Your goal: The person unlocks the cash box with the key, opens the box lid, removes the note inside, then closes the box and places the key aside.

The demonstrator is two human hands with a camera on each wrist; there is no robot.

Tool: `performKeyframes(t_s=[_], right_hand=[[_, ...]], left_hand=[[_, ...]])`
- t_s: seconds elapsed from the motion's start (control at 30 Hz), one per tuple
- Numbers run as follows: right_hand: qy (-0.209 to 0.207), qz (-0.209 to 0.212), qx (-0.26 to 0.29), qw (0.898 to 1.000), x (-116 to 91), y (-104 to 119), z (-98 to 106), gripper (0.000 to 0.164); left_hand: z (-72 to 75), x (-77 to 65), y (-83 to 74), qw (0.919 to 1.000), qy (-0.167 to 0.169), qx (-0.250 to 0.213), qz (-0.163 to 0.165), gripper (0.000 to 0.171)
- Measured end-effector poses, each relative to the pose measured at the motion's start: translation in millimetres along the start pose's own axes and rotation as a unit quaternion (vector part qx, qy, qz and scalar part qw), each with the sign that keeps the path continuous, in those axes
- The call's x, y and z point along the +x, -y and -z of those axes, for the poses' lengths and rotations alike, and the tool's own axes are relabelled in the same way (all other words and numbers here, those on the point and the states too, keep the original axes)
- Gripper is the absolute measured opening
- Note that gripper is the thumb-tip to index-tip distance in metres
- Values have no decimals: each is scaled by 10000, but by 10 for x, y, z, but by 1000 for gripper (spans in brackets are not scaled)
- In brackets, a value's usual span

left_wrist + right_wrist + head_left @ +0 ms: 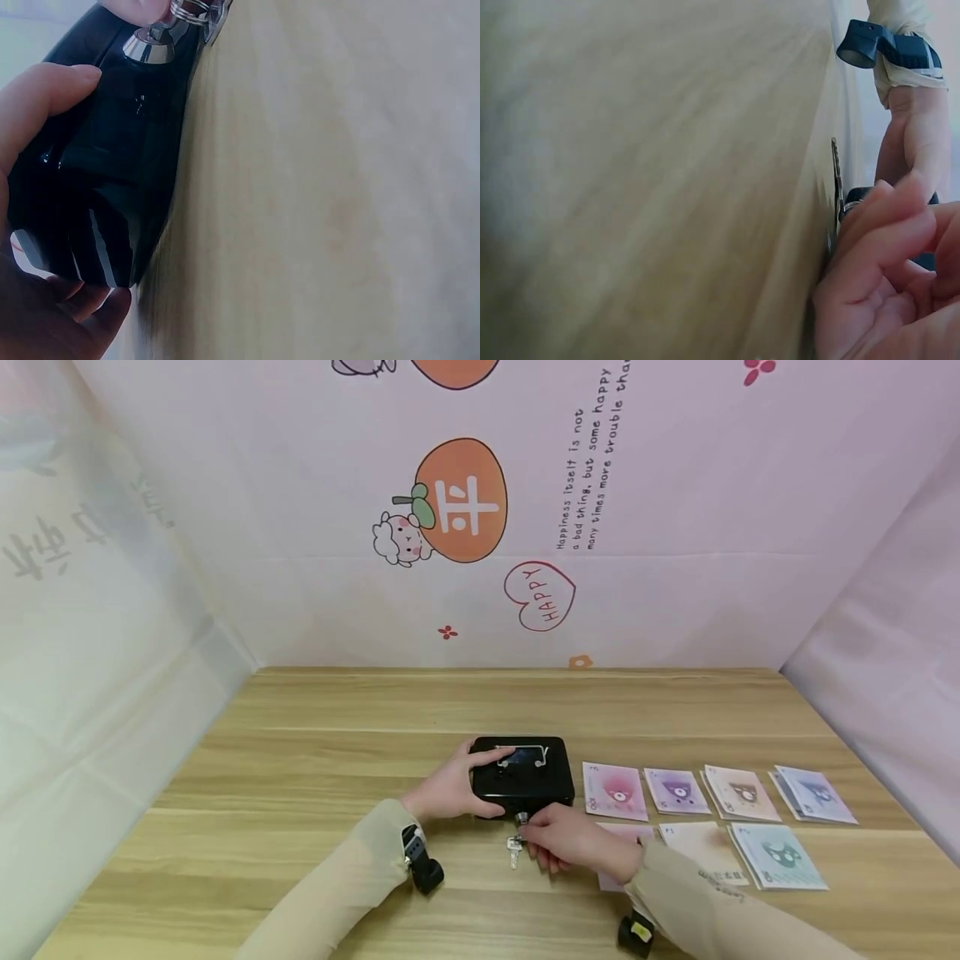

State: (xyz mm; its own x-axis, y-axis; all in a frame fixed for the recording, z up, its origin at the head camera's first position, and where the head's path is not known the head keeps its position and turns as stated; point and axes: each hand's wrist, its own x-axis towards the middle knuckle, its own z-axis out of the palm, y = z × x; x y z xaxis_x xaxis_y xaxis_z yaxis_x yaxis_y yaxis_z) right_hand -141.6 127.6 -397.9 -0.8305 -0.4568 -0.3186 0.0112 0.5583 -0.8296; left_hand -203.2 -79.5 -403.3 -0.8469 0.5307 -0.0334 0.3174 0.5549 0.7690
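Observation:
A black metal cash box with a wire handle on its lid sits mid-table. My left hand grips its left end, fingers over the lid and thumb along the front edge. At the box's front, my right hand pinches a key at the silver lock; the fingers hide most of that key. From a key ring hangs a second key, just in front of the lock. The right wrist view shows the right fingers curled, with the hanging key beyond them.
Folded play banknotes lie in two rows to the right of the box. One pink note is partly under the right forearm. A printed cloth wall rises behind the wooden table, with cloth on both sides.

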Motion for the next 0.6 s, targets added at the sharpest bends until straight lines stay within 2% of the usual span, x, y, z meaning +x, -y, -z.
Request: performKeyframes(t_s=[0.13,0.23,0.3,0.43,0.6], right_hand=[[-358,162,-419,9983,14,22,-42,38],[-682,288,-977,9925,19,48,-69,40],[-885,417,-1354,9859,16,69,-85,41],[-1218,715,-2142,9665,19,124,-112,41],[-1198,707,-2723,9521,24,200,-115,40]], left_hand=[[8,-9,-18,9999,-50,78,-62,80],[13,-13,-21,9998,-84,126,-150,80],[16,-15,-23,9997,-79,137,-166,80],[19,-19,-29,9998,-57,130,-120,80],[9,-8,-28,9995,-60,244,-198,81]])
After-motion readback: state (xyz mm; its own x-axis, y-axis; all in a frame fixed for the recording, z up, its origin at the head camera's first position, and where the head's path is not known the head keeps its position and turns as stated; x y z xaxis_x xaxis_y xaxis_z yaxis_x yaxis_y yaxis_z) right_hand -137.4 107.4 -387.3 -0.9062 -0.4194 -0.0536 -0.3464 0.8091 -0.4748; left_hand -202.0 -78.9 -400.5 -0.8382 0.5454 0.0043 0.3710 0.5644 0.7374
